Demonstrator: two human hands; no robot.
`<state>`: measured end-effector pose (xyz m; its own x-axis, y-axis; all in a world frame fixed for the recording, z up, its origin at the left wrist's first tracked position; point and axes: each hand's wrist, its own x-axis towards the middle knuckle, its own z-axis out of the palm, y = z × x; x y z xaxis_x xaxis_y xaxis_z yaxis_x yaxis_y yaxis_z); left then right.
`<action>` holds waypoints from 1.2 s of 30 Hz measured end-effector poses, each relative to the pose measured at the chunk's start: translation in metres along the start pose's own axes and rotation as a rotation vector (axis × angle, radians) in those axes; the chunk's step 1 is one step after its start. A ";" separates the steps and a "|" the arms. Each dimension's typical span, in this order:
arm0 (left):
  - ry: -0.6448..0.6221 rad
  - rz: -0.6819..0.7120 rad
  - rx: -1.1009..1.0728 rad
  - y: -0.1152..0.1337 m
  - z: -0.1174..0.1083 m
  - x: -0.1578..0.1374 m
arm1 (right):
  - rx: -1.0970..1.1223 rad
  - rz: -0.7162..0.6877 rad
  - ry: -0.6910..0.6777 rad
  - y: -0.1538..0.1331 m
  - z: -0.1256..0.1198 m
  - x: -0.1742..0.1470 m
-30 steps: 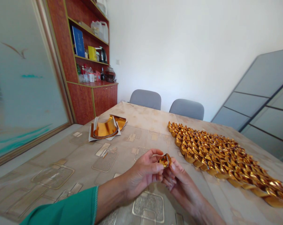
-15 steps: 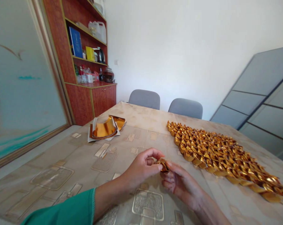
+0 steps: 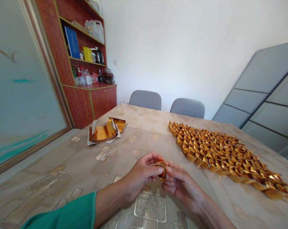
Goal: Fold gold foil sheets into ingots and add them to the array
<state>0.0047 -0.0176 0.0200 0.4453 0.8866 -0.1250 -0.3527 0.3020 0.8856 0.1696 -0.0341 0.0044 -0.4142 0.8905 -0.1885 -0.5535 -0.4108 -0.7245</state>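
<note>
Right here over the patterned tablecloth [image 3: 84, 175], the left hand [image 3: 142, 170] is pinching a small gold foil piece [image 3: 162, 174] between thumb and index finger, nearly closed, with its other fingers curling in below! The right hand [image 3: 183, 184] is gripping that same piece from the opposite side, thumb and fingertips pressing close at its edge, lower fingers bending underneath, hardly any opening showing. So the piece is sitting directly between the two hands, shining and creased, the fingers hiding part of it

Over to the right, a broad spread of folded gold pieces [image 3: 220, 152] is lying in tight rows, stretching along the table toward its near right side, closer to the right hand than to the left. Over to the left, well apart from both hands, a pile of gold sheets [image 3: 104, 131] is curving upward, pale sheets poking out around it

A green sleeve [image 3: 67, 211] is covering part of the left arm. Beyond the table, two grey chairs [image 3: 145, 99] are standing before a white wall [image 3: 182, 47], and a reddish-brown cabinet [image 3: 77, 101] is holding a kettle [image 3: 99, 56] and white jugs [image 3: 98, 31]
</note>
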 end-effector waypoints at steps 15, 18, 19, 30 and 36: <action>0.050 0.013 0.148 -0.003 0.003 -0.002 | 0.066 0.048 -0.035 0.006 -0.004 0.004; -0.011 -0.042 0.070 -0.002 -0.002 -0.001 | 0.095 0.058 -0.029 0.004 -0.004 0.004; -0.035 -0.059 0.034 -0.002 -0.003 0.000 | 0.104 0.050 -0.030 0.003 -0.004 0.004; 0.056 0.015 0.178 -0.006 -0.001 0.000 | 0.091 0.057 -0.062 0.009 -0.008 0.008; 0.008 -0.013 0.149 -0.003 -0.004 0.001 | 0.087 0.051 -0.108 0.007 -0.011 0.007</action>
<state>0.0025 -0.0163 0.0157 0.4422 0.8859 -0.1403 -0.2202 0.2589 0.9405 0.1706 -0.0282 -0.0088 -0.5159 0.8438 -0.1477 -0.5885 -0.4744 -0.6547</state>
